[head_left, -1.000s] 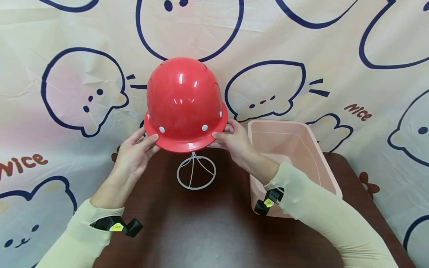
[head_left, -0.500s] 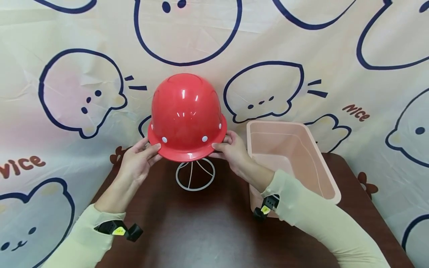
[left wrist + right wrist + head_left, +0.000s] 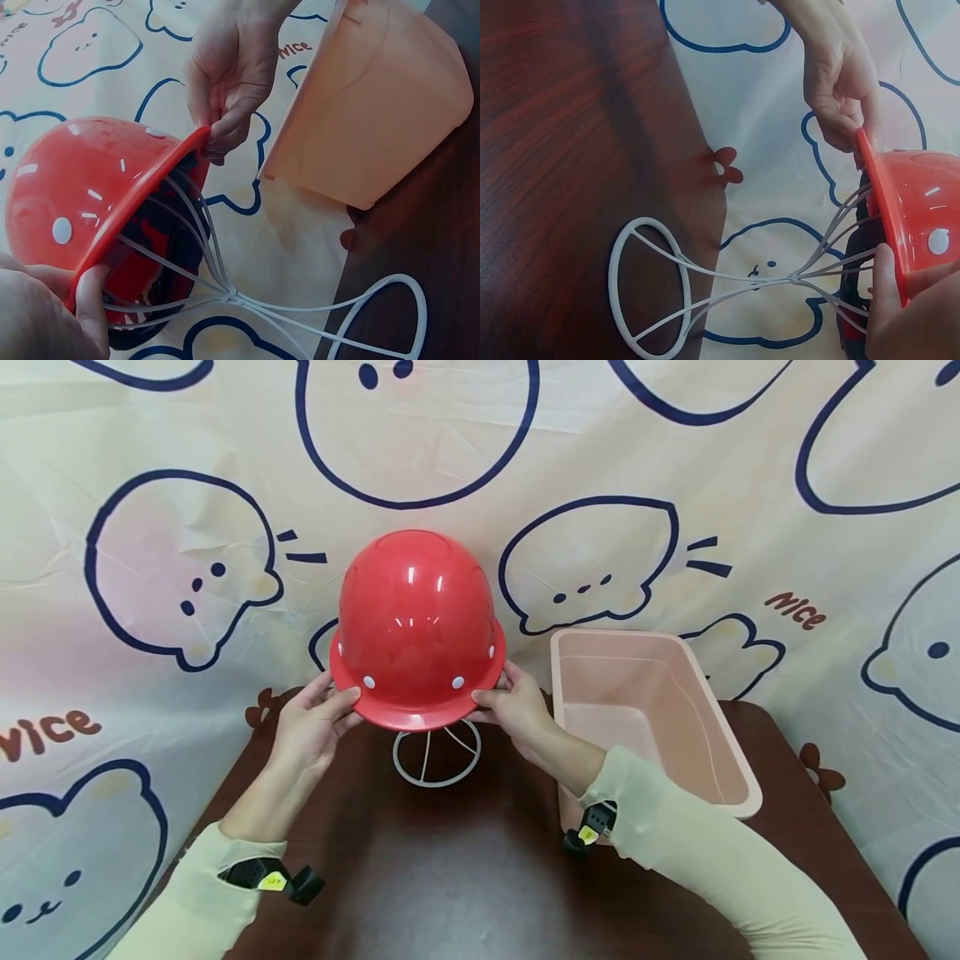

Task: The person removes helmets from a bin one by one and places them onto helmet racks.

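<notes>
A red hard hat (image 3: 416, 618) with white side dots sits over the top of a white wire stand (image 3: 437, 783), whose round base rests on the table. My left hand (image 3: 311, 727) pinches the brim's left side, thumb on top and fingers beneath. On the opposite side my right hand (image 3: 521, 710) pinches the brim the same way. In the left wrist view, the stand's upper wires (image 3: 169, 266) reach up inside the hat (image 3: 90, 187). From the right wrist view, dark lining or straps (image 3: 855, 262) show under the brim; whether the wires touch the shell inside is hidden.
A pink plastic bin (image 3: 675, 718) stands on the table right of the stand, beneath my right forearm. The dark brown table (image 3: 450, 868) meets a cloth backdrop (image 3: 420, 435) printed with cartoon outlines behind the hat.
Both hands have lowered the hard hat down over the wire stand, quickly at first and only slightly in the last half second. The stand's neck is now hidden behind the brim in the head view.
</notes>
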A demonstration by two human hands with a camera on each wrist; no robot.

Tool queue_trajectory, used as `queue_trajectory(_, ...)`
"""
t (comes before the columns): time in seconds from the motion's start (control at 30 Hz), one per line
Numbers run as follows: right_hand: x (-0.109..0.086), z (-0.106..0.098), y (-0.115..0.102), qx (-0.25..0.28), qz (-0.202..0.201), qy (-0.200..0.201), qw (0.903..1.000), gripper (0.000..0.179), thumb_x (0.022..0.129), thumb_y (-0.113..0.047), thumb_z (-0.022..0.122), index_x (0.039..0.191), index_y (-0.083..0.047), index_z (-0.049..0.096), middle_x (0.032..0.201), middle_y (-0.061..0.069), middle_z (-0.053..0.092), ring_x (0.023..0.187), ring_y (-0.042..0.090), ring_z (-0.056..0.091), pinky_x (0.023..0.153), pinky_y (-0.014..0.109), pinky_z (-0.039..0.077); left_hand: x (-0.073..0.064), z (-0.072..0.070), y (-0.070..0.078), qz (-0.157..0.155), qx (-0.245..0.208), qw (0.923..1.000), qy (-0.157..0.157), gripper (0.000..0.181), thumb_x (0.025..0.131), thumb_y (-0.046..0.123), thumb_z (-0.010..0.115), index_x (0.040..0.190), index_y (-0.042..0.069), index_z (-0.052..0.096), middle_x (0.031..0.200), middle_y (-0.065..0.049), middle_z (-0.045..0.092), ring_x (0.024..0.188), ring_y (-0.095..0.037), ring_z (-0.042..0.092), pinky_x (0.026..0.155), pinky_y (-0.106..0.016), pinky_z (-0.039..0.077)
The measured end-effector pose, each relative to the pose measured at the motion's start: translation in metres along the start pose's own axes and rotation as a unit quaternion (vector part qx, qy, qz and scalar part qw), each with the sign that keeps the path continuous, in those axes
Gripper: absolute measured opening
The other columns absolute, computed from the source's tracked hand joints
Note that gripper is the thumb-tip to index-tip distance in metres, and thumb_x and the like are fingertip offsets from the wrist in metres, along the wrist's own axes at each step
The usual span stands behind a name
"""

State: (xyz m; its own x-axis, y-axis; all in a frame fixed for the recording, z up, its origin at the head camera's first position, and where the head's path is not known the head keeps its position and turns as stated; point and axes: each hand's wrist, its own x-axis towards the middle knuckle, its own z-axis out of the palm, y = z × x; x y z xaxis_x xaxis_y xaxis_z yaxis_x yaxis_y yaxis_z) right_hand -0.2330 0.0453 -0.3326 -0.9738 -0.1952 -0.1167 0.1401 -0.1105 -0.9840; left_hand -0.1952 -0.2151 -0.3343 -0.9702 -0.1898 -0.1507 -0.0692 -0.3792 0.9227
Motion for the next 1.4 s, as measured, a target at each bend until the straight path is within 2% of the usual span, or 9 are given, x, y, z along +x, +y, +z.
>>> queue_trajectory(0.2, 0.001, -0.001, -0.001, -0.011, 0.006, -0.002, 0.9999, 0.057, 0.098, 0.000, 0.065, 0.149, -0.017, 0.046, 0.122, 0.014, 0.066, 0.103, 0.027, 0.074, 0.083, 0.034, 0.060, 0.000, -0.001, -0.005, -0.001, -0.017, 0.9998, -0.010, 0.072, 0.094, 0.009, 0.073, 0.158, 0.016, 0.040, 0.109, -0.004, 0.062, 0.085, -0.011, 0.074, 0.080, -0.025, 0.059)
queue_trajectory(0.47, 0.002, -0.004, -0.002, -0.013, 0.005, -0.011, 0.9998, 0.063, 0.097, 0.000, 0.065, 0.153, -0.019, 0.043, 0.121, 0.015, 0.063, 0.103, 0.028, 0.073, 0.083, 0.035, 0.060, -0.004, -0.002, -0.009, 0.000, -0.013, 0.9997, -0.019, 0.071, 0.095, 0.010, 0.071, 0.158, 0.016, 0.039, 0.114, -0.004, 0.062, 0.088, -0.011, 0.074, 0.081, -0.025, 0.059)
queue_trajectory(0.67, 0.002, -0.008, -0.004, -0.023, -0.003, -0.016, 0.9996, 0.057, 0.097, 0.000, 0.066, 0.149, -0.016, 0.047, 0.122, 0.015, 0.064, 0.104, 0.029, 0.073, 0.091, 0.043, 0.058, -0.005, 0.000, -0.008, 0.000, 0.001, 0.9997, -0.025, 0.072, 0.095, 0.013, 0.072, 0.158, 0.016, 0.038, 0.123, -0.003, 0.060, 0.093, -0.011, 0.073, 0.083, -0.025, 0.059)
queue_trajectory(0.83, 0.001, -0.011, -0.007, -0.033, -0.004, -0.024, 0.9991, 0.053, 0.097, 0.001, 0.064, 0.146, -0.012, 0.048, 0.120, 0.017, 0.066, 0.103, 0.029, 0.073, 0.094, 0.047, 0.056, -0.006, -0.001, -0.005, -0.007, 0.032, 0.9988, -0.037, 0.076, 0.096, 0.016, 0.072, 0.159, 0.014, 0.032, 0.124, 0.000, 0.060, 0.096, -0.009, 0.072, 0.085, -0.024, 0.058)
queue_trajectory(1.0, 0.001, -0.014, -0.010, -0.048, -0.009, -0.025, 0.9985, 0.050, 0.096, 0.001, 0.063, 0.143, -0.006, 0.047, 0.117, 0.019, 0.067, 0.101, 0.030, 0.073, 0.090, 0.042, 0.058, -0.009, -0.003, 0.001, -0.014, 0.087, 0.9942, -0.061, 0.080, 0.095, 0.022, 0.073, 0.160, 0.014, 0.027, 0.130, -0.001, 0.055, 0.101, -0.010, 0.069, 0.089, -0.024, 0.057)
queue_trajectory(1.2, 0.001, -0.016, -0.014, -0.063, -0.008, -0.021, 0.9978, 0.056, 0.095, -0.001, 0.063, 0.146, -0.004, 0.040, 0.123, 0.020, 0.064, 0.106, 0.033, 0.071, 0.089, 0.041, 0.059, -0.010, -0.005, 0.007, -0.019, 0.135, 0.9863, -0.094, 0.085, 0.095, 0.023, 0.074, 0.161, 0.017, 0.022, 0.143, -0.006, 0.046, 0.110, -0.013, 0.065, 0.093, -0.027, 0.056)
queue_trajectory(1.4, 0.002, -0.018, -0.019, -0.097, 0.000, 0.003, 0.9953, 0.070, 0.096, -0.007, 0.061, 0.156, -0.002, 0.027, 0.134, 0.020, 0.056, 0.112, 0.035, 0.066, 0.098, 0.044, 0.055, -0.012, -0.006, 0.016, -0.019, 0.166, 0.9802, -0.106, 0.083, 0.095, 0.025, 0.074, 0.161, 0.019, 0.025, 0.150, -0.006, 0.040, 0.119, -0.018, 0.058, 0.093, -0.029, 0.056)
